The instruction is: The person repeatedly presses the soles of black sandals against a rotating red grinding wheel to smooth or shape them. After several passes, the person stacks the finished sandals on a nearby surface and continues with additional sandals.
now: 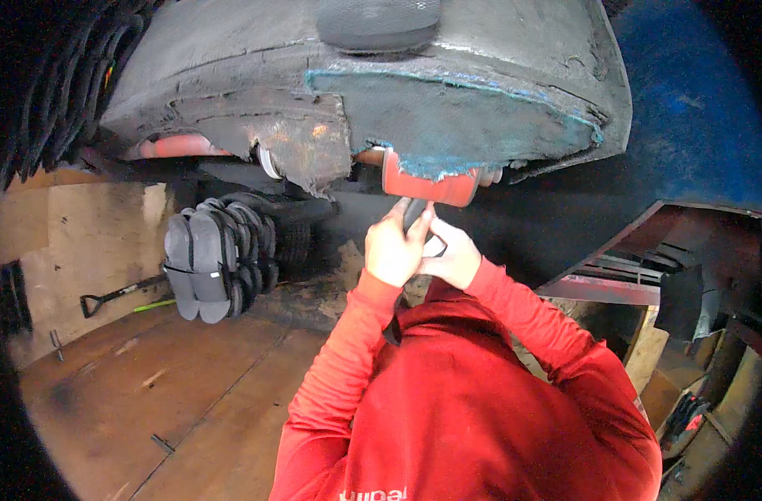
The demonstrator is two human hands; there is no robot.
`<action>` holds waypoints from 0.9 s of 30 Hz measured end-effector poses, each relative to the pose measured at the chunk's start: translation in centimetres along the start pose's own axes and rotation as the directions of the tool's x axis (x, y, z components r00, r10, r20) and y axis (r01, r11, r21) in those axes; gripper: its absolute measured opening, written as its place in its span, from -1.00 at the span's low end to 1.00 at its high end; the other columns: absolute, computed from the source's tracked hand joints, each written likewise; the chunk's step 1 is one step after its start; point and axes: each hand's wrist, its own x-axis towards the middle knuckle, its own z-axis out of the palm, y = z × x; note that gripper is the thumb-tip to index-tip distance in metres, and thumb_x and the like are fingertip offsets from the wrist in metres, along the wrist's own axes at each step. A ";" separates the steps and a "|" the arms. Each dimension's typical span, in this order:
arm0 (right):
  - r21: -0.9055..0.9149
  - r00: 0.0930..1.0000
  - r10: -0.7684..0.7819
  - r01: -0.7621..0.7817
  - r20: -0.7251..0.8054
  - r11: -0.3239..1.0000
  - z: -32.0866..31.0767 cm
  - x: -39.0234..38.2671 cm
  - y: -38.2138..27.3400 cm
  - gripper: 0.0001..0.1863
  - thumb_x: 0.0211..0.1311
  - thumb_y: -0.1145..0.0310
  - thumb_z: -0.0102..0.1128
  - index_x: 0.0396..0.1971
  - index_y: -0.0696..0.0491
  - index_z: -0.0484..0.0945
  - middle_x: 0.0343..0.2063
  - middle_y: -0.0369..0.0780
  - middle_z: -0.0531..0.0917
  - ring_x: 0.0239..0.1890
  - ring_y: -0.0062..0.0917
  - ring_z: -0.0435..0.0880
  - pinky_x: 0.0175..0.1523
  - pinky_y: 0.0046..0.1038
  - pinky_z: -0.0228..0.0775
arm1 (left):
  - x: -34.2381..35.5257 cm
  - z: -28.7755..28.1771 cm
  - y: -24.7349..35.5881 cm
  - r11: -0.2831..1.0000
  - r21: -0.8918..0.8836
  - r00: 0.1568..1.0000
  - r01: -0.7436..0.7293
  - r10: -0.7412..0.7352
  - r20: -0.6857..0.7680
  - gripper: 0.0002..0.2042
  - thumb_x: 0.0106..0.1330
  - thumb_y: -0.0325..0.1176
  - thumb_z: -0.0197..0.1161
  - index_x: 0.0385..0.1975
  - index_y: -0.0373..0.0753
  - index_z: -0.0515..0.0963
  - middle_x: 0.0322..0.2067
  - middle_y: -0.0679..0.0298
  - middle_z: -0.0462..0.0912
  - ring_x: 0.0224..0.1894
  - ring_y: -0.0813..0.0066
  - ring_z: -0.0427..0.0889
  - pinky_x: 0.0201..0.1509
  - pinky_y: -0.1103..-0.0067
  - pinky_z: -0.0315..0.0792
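In both my hands is a dark grey slide sandal [414,215], mostly hidden by my fingers, with a white part showing between them. My left hand [389,248] closes around its left side. From the right, my right hand [454,254] grips it with the fingers bent. The sandal's far end is up against or very close to the lower edge of a red sanding belt [429,184]; whether they touch I cannot tell. Above the belt hangs a frayed grey-teal cloth flap [464,125], fixed to the dusty machine housing [222,46].
A black slide sandal [379,25] lies on top of the housing. Several grey slides [199,263] hang bunched at the left, and more dark ones [72,83] at the upper left. A black-handled tool [118,294] leans by the wooden wall. Blue metal panelling [690,108] stands at the right.
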 end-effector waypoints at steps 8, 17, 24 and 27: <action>-0.673 0.884 -0.464 0.306 -0.062 0.673 3.4 -2.4 1.0 -0.15 0.00 0.32 0.48 0.33 0.14 0.30 0.28 0.13 0.42 0.15 -0.04 0.60 0.19 -0.23 0.52 | -4.2 -2.2 0.0 0.949 -0.312 0.998 -0.049 0.032 -0.057 -0.52 0.32 -0.38 0.36 0.20 -0.42 0.47 0.03 0.10 0.69 0.06 0.46 0.66 0.14 0.54 0.52; -0.310 0.992 -0.022 -0.018 -0.125 0.951 1.5 -0.5 0.6 -0.23 0.05 0.24 0.45 0.29 0.12 0.38 -0.15 0.07 0.70 -0.07 -0.11 0.73 -0.01 -0.24 0.56 | 0.0 -0.2 0.8 0.993 0.111 0.995 0.025 -0.014 -0.096 -0.55 0.33 -0.08 0.29 -0.09 -0.43 0.62 -0.32 -0.18 0.70 -0.23 -0.09 0.73 -0.16 0.26 0.60; -0.914 0.827 -0.554 0.292 0.095 0.280 2.9 -3.6 0.2 -0.24 0.00 0.36 0.41 0.29 0.08 0.39 0.33 0.13 0.34 0.33 0.06 0.40 0.26 -0.08 0.39 | -6.0 -3.2 0.5 0.767 -0.640 0.999 -0.043 0.038 -0.022 -0.53 0.31 -0.59 0.26 0.24 -0.44 0.45 0.20 0.09 0.56 0.21 0.35 0.54 0.32 0.48 0.38; -0.712 0.640 -0.757 0.592 0.132 0.377 2.8 -6.1 -3.1 -0.29 -0.05 0.19 0.52 0.15 0.11 0.51 0.16 0.14 0.51 0.15 0.06 0.55 0.21 -0.05 0.41 | -9.2 -8.6 1.8 0.649 -0.750 0.992 -0.128 0.081 -0.100 -0.51 0.34 -0.52 0.25 0.25 -0.52 0.39 0.25 -0.03 0.50 0.31 0.25 0.47 0.42 0.41 0.26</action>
